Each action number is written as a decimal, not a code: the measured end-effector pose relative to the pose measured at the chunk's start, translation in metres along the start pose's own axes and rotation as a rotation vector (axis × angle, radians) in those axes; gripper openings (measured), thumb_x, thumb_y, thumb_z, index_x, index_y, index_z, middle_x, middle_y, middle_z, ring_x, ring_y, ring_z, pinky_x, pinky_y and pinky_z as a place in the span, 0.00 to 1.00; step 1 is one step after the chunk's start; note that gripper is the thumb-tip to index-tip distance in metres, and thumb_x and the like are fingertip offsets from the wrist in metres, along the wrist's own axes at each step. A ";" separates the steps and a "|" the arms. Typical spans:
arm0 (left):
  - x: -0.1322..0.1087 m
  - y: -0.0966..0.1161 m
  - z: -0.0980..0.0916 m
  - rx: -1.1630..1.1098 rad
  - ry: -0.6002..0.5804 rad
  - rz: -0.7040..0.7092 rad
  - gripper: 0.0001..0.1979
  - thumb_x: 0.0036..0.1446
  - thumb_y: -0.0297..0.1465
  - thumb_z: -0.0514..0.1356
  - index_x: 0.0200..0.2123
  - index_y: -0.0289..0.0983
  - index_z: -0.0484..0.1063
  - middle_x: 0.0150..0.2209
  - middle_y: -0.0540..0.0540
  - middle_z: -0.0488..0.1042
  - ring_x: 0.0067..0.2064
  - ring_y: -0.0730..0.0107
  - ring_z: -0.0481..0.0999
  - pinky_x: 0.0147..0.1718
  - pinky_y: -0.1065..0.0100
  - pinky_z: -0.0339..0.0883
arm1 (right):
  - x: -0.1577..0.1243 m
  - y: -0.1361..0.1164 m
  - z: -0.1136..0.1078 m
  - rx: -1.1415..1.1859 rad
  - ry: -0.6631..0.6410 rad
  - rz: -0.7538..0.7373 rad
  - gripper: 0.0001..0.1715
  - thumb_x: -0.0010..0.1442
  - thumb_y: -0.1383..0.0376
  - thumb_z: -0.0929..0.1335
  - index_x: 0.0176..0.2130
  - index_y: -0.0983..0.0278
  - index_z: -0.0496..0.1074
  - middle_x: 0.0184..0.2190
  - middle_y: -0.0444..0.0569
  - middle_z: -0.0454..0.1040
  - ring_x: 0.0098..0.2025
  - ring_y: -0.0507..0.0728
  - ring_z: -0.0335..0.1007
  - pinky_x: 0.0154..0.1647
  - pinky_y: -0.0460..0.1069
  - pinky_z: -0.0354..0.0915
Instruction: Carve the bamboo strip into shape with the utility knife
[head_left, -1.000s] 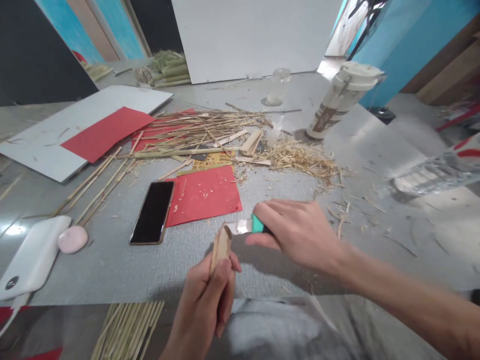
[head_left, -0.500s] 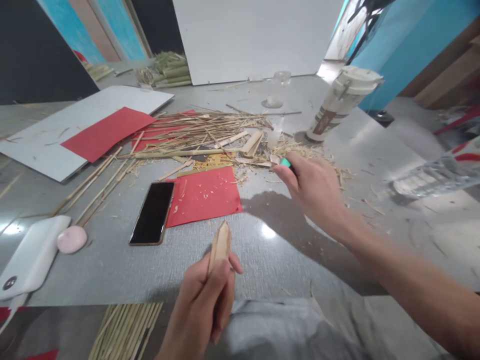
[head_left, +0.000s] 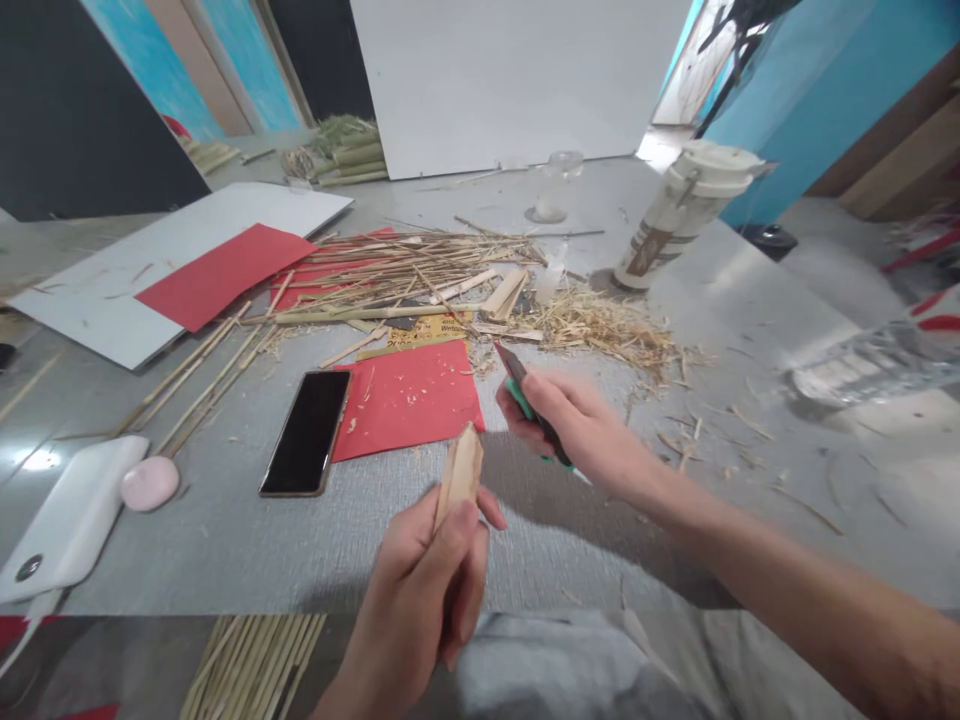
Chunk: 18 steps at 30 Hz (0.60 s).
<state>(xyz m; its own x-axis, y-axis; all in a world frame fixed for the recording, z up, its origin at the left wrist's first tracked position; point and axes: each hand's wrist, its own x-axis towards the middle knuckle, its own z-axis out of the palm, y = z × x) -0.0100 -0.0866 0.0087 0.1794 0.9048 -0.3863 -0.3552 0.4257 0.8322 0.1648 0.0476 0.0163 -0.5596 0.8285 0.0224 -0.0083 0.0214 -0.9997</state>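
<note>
My left hand (head_left: 424,590) is closed round a short piece of split bamboo (head_left: 460,473), holding it upright near the front edge of the grey table (head_left: 225,530). Its cut tip points up and away from me. My right hand (head_left: 577,425) is closed on a green-handled utility knife (head_left: 525,395), blade pointing up and to the left. The knife is a little to the right of the bamboo tip and apart from it. Both hands hover above the table, just in front of a red paper sheet (head_left: 409,395).
A black phone (head_left: 306,432) lies left of the red sheet. Bamboo strips (head_left: 390,265) and shavings (head_left: 600,330) litter the middle. A tumbler (head_left: 679,215), a white board (head_left: 172,265) with red paper, a white device (head_left: 64,520), a pink pebble-like object (head_left: 150,482) and a plastic bottle (head_left: 870,365) surround them.
My right hand swept the knife away from the bamboo toward the shavings, then drew back near the bamboo tip. My left hand raised the bamboo slightly.
</note>
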 end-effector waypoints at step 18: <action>0.010 0.016 0.019 -0.022 -0.069 -0.086 0.20 0.72 0.52 0.58 0.41 0.40 0.74 0.14 0.59 0.61 0.12 0.80 0.48 0.13 0.74 0.41 | -0.015 0.016 0.003 0.478 -0.128 0.056 0.16 0.69 0.52 0.73 0.41 0.62 0.76 0.23 0.36 0.59 0.23 0.49 0.48 0.23 0.46 0.51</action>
<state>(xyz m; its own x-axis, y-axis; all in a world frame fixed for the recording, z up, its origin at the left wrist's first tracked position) 0.0037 -0.0712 0.0257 0.2726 0.8622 -0.4270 -0.3559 0.5027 0.7878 0.1704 0.0335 0.0000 -0.6669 0.7452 -0.0025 -0.3377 -0.3051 -0.8904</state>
